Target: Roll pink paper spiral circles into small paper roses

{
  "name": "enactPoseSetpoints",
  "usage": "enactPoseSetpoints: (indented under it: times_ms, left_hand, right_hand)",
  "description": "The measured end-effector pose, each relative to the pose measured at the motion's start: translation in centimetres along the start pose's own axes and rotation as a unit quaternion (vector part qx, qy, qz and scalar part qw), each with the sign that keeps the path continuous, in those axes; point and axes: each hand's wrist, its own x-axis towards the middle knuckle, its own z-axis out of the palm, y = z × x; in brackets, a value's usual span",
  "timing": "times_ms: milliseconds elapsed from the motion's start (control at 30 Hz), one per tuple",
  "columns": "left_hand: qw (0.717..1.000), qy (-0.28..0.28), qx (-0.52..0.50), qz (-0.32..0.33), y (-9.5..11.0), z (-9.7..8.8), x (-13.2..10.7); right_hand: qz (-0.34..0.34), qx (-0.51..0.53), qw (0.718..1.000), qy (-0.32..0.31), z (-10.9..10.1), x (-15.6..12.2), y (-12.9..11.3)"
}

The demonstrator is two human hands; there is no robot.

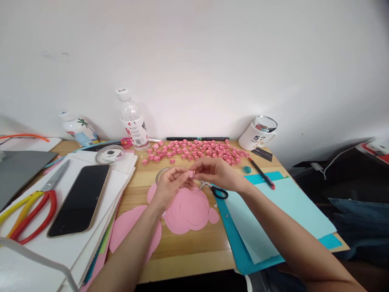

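A small pink paper roll is pinched between my two hands above the table. My left hand grips it from the left with thumb and fingertips, and my right hand holds its other side. Below them lies a pile of pink paper circles, with a single small pink circle at its right edge. Black-handled scissors rest just under my right hand, their blades partly hidden. Behind my hands spreads a wide cluster of rolled pink paper roses.
Left, a phone and red-yellow scissors lie on stacked paper. A bottle and a white mug stand by the wall. Blue paper sheets and a dark pen lie right.
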Motion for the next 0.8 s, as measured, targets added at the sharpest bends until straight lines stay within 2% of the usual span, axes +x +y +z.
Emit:
enactPoseSetpoints:
  times_ms: [133,333,567,800]
  left_hand:
    - [0.999,-0.025,-0.013,-0.017,0.0,-0.1,0.0]
    - [1.0,-0.014,0.003,-0.024,0.3,0.2,-0.2]
    - [0.999,0.02,0.029,0.033,0.1,0.4,-0.2]
    - [0.994,0.034,0.089,0.043,0.2,0.6,-0.4]
  right_hand:
    - [-0.012,-0.01,0.999,0.043,0.8,-0.3,0.6]
    - [-0.015,0.014,0.996,0.088,1.2,-0.3,1.7]
    - [-0.045,0.037,0.987,0.149,2.1,-0.7,1.3]
    - [-0.079,-0.04,0.973,0.214,2.8,-0.9,1.7]
